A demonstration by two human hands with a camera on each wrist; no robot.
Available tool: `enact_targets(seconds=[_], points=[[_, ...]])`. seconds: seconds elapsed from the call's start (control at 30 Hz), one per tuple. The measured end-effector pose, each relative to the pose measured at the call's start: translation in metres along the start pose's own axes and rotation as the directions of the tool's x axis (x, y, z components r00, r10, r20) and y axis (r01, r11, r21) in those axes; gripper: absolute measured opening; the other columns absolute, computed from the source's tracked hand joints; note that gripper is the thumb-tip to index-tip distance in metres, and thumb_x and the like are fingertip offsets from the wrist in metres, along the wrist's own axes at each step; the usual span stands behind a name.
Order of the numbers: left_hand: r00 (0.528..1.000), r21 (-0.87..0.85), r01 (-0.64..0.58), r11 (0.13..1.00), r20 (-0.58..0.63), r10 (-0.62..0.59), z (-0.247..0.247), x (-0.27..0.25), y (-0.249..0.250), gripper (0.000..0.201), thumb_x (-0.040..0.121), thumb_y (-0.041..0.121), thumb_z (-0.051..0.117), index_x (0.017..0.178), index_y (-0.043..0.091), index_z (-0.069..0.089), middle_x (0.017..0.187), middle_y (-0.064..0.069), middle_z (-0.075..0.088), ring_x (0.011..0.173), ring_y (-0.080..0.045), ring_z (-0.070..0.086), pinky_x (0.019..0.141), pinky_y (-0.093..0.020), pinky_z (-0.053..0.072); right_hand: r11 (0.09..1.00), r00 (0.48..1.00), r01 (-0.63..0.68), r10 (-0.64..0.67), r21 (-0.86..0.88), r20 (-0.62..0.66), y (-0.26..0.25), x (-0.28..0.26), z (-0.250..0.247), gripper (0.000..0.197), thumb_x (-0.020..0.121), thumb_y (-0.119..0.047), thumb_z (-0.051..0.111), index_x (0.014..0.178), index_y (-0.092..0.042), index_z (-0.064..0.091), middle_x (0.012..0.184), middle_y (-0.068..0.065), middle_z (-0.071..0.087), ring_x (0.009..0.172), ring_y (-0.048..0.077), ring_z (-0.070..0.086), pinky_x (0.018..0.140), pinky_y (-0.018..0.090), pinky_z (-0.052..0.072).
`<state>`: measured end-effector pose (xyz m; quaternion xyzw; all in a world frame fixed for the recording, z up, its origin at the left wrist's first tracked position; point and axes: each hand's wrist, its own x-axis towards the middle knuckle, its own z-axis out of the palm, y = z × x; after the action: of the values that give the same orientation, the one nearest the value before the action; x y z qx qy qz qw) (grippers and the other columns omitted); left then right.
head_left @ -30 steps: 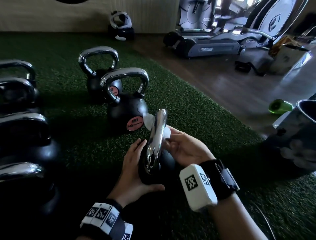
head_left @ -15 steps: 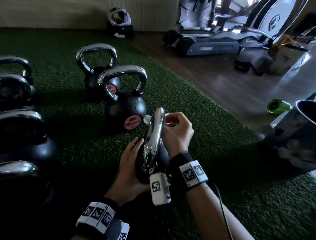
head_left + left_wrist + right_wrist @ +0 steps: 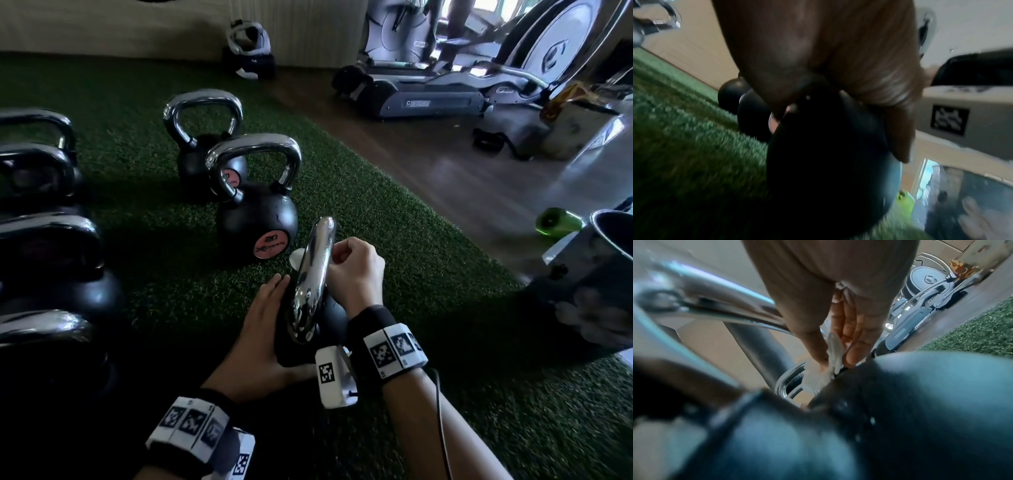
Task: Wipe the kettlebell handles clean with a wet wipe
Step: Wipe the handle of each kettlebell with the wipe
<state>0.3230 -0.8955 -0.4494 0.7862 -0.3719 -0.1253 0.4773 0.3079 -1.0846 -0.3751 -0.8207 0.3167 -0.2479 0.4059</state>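
2 hands work on 1 kettlebell (image 3: pixel 334 317) that stands on the green turf (image 3: pixel 394 240) close in front of the person, its chrome handle (image 3: pixel 313 277) seen edge-on from the head view. The right hand (image 3: pixel 354 270) is curled against the right side of that handle near its top, fingers and thumb pinching a white wet wipe (image 3: pixel 833 352) (the right wrist view shows the wipe bunched between thumb and fingertips, hanging down toward the black ball). A corner of the wipe pokes out on the far side of the handle, just beyond the grip. The left hand (image 3: pixel 265 337) lies flat along the left side of the black body below the handle, fingers straight and touching it, thumb stretched under toward the near side; it steadies rather than clenches. Just beyond the grip stands a second kettlebell (image 3: pixel 257 212) with a pink label facing the camera, and right behind that one a third kettlebell (image 3: pixel 202 144), both upright with chrome handles. Off to the left of the gripped handle, well apart, a row of 4 more kettlebells (image 3: pixel 41 219) sits in shadow. To the right of the grip lie a green roll (image 3: pixel 556 222) on the wooden floor (image 3: pixel 445 164) and a dark container (image 3: pixel 613 240).
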Motion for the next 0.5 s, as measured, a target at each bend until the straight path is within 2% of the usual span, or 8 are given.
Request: enact_targets(seconds=[0.07, 0.1, 0.17, 0.23, 0.3, 0.4, 0.43, 0.5], points=[[0.997, -0.055, 0.025, 0.998, 0.070, -0.022, -0.015, -0.004, 0.008, 0.131, 0.058, 0.070, 0.088, 0.159, 0.049, 0.008, 0.168, 0.026, 0.008, 0.157, -0.002, 0.008, 0.127, -0.055, 0.016, 1.000, 0.999, 0.025, -0.025, -0.001, 0.034, 0.001, 0.001, -0.010, 0.009, 0.079, -0.021, 0.078, 0.083, -0.016, 0.072, 0.074, -0.008, 0.068, 0.065, 0.005, 0.058, 0.053, 0.005, 0.039], [0.998, -0.142, 0.039, 0.989, 0.058, -0.031, -0.023, -0.006, 0.017, 0.127, 0.059, 0.068, 0.088, 0.159, 0.050, 0.012, 0.167, 0.027, 0.017, 0.155, 0.002, 0.014, 0.128, -0.049, 0.017, 0.999, 0.999, 0.030, -0.031, 0.023, 0.043, 0.003, 0.002, -0.016, 0.011, 0.080, -0.020, 0.079, 0.088, -0.019, 0.072, 0.076, -0.008, 0.070, 0.067, 0.005, 0.061, 0.055, 0.005, 0.040], [0.998, -0.274, 0.020, 0.962, -0.050, -0.036, -0.030, -0.009, 0.046, 0.120, 0.059, 0.058, 0.089, 0.159, 0.043, 0.024, 0.161, 0.028, 0.032, 0.148, 0.009, 0.027, 0.126, -0.026, 0.022, 0.997, 0.998, 0.045, -0.048, 0.067, 0.042, 0.008, 0.006, -0.026, 0.022, 0.083, -0.019, 0.078, 0.105, -0.024, 0.074, 0.084, -0.007, 0.073, 0.075, 0.008, 0.067, 0.067, 0.015, 0.053], [0.985, -0.181, -0.042, 0.983, -0.173, 0.010, -0.026, -0.006, 0.075, 0.111, 0.059, 0.051, 0.092, 0.154, 0.036, 0.038, 0.151, 0.028, 0.045, 0.140, 0.011, 0.040, 0.116, -0.011, 0.030, 0.997, 0.994, 0.059, -0.063, 0.043, 0.094, 0.010, 0.016, -0.029, 0.033, 0.085, -0.017, 0.076, 0.116, -0.024, 0.076, 0.095, -0.002, 0.077, 0.087, 0.015, 0.071, 0.084, 0.029, 0.059], [0.974, -0.044, -0.079, 0.996, -0.214, 0.068, -0.017, 0.000, 0.091, 0.097, 0.062, 0.040, 0.095, 0.146, 0.034, 0.047, 0.135, 0.024, 0.059, 0.126, 0.007, 0.055, 0.107, -0.014, 0.042, 0.995, 0.959, 0.069, -0.085, 0.067, 0.271, 0.008, 0.023, -0.030, 0.045, 0.080, -0.019, 0.078, 0.125, -0.021, 0.074, 0.105, -0.001, 0.078, 0.094, 0.015, 0.073, 0.090, 0.036, 0.059], [0.950, 0.124, -0.082, 0.989, -0.290, 0.115, -0.014, 0.007, 0.091, 0.085, 0.068, 0.026, 0.089, 0.144, 0.023, 0.050, 0.133, 0.010, 0.062, 0.127, -0.007, 0.059, 0.109, -0.029, 0.046, 0.990, 0.841, -0.003, -0.075, 0.142, 0.535, 0.002, 0.027, -0.030, 0.062, 0.072, -0.024, 0.090, 0.128, -0.014, 0.066, 0.097, -0.006, 0.077, 0.082, 0.000, 0.071, 0.078, 0.020, 0.057], [0.944, 0.155, -0.085, 0.984, -0.304, 0.130, -0.014, 0.008, 0.088, 0.086, 0.068, 0.023, 0.087, 0.146, 0.020, 0.050, 0.137, 0.005, 0.062, 0.131, -0.013, 0.057, 0.111, -0.032, 0.045, 0.993, 0.836, 0.011, -0.074, 0.118, 0.544, 0.003, 0.030, -0.026, 0.072, 0.064, -0.035, 0.092, 0.128, -0.016, 0.065, 0.098, -0.006, 0.076, 0.083, 0.001, 0.070, 0.080, 0.022, 0.057], [0.935, 0.191, -0.094, 0.977, -0.319, 0.153, -0.012, 0.008, 0.086, 0.091, 0.065, 0.016, 0.087, 0.147, 0.014, 0.049, 0.139, -0.006, 0.063, 0.134, -0.025, 0.058, 0.112, -0.034, 0.046, 0.997, 0.864, 0.049, -0.071, 0.056, 0.498, 0.014, 0.036, -0.010, 0.096, 0.050, -0.062, 0.090, 0.132, -0.021, 0.062, 0.113, -0.002, 0.074, 0.098, 0.012, 0.070, 0.096, 0.040, 0.058]])
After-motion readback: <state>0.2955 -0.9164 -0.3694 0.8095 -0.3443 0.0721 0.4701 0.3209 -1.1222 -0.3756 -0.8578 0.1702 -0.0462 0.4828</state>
